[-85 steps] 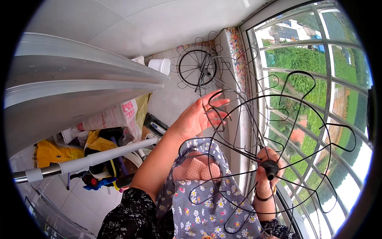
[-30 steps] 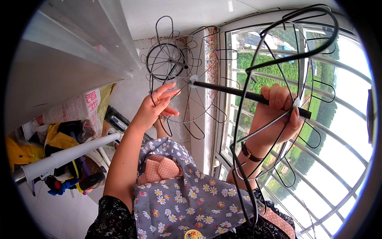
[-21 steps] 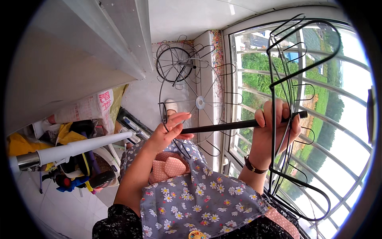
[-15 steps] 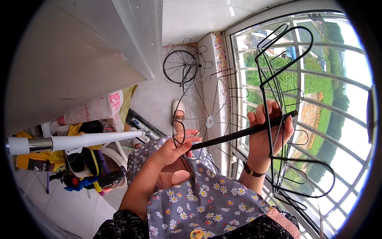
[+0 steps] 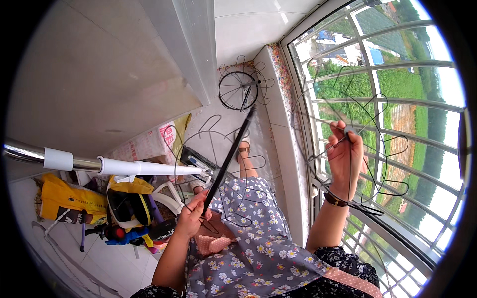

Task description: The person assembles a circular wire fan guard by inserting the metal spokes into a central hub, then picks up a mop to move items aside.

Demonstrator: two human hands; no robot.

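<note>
My left hand is closed around the lower end of a straight black rod, which slants up and away from me. Thin dark loops of a round wire rack spread around that rod and hand; where the two join is hard to make out. Raised in front of the window, my right hand pinches the small round hub of another wire rack between thumb and fingers. Its spokes and looped hooks fan out around the fingers and wrist. The two racks are apart.
A third black wire rack lies on the floor in the far corner. A white and chrome pole crosses from the left. Below it are yellow bags and cluttered items. A barred window and its ledge border the right.
The black rod's far end has left my right hand and swung left, staying in my left hand. My right hand now grips a rack's hub. My view has shifted slightly.
</note>
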